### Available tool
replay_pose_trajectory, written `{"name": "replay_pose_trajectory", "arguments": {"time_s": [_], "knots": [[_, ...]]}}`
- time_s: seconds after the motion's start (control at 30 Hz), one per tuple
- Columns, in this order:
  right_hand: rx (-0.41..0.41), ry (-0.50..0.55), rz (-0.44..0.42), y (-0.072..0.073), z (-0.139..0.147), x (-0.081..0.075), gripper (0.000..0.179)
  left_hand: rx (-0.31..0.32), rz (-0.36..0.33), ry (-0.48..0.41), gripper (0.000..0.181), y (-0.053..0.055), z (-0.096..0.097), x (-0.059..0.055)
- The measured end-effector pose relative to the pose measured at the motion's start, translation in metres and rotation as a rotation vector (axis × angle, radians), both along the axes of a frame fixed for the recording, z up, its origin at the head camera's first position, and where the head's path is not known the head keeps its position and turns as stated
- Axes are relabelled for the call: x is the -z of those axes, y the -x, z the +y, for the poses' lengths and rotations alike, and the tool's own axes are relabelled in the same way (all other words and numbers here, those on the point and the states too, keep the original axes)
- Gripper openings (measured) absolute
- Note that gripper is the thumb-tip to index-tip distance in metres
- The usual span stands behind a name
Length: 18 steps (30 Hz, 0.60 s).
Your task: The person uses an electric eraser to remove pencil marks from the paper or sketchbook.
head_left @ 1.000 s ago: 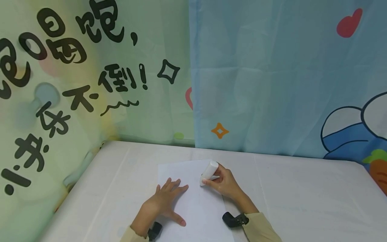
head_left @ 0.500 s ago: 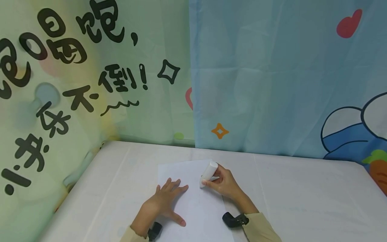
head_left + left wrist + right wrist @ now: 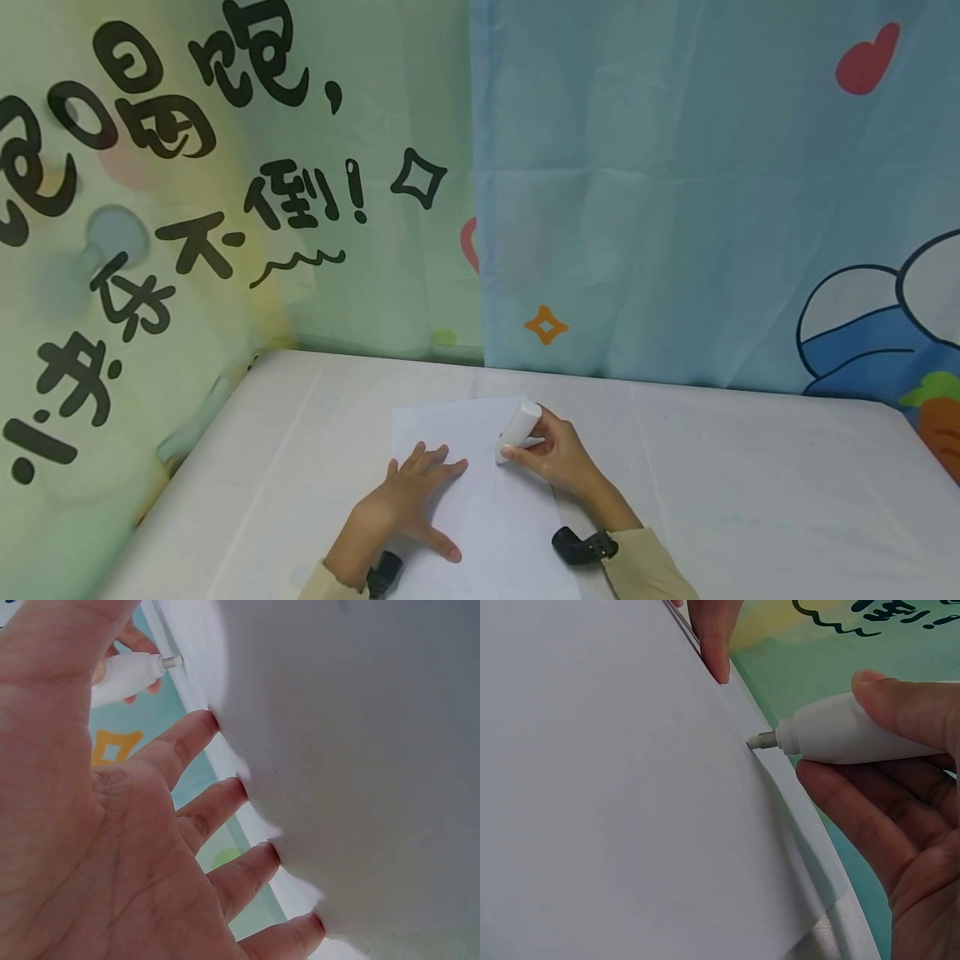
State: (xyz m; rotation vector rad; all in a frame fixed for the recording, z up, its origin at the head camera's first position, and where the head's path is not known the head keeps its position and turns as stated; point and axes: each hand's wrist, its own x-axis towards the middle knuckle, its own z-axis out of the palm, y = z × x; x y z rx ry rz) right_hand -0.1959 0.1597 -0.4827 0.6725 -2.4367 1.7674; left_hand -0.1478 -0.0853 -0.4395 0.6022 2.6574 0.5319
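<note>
The left hand (image 3: 408, 502) spreads wide over the paper (image 3: 498, 521) on the desk (image 3: 735, 483) — likely to keep it flat. The right hand (image 3: 561, 454) grips a tilted white pen-like tool (image 3: 521, 423), tip at the paper, presumably for control.

Draped-off tabletop corner, looks like a small recording booth; can't tell what building I'm in. Evidence: white-covered table (image 3: 750, 483) before me, hemmed in by creased printed hangings. Green hanging (image 3: 382, 275) on my left and partly ahead, big black Chinese lettering (image 3: 288, 193). Blue hanging (image 3: 675, 208) ahead to the right: red heart (image 3: 862, 65), orange star (image 3: 533, 325), cartoon carrot (image 3: 942, 432). Black camera (image 3: 572, 547) strapped on my right wrist.
</note>
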Motion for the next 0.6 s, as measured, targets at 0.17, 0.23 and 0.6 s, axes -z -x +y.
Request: {"name": "replay_pose_trajectory", "arguments": {"time_s": [0.17,0.23,0.6], "knots": [[-0.007,0.0,-0.005,-0.0001,0.0004,0.0003,0.044,0.002,-0.004,-0.008,0.106,-0.0003,0.0,-0.0005],[-0.015,0.003,-0.002,0.0,0.0003,0.0008,0.045,0.003,-0.005,-0.013,0.106,-0.0004,-0.0001,-0.0004],[-0.023,0.002,-0.007,-0.0005,0.0007,-0.0005,0.043,0.007,0.006,-0.009,0.105,-0.0005,0.0,0.0001]]}}
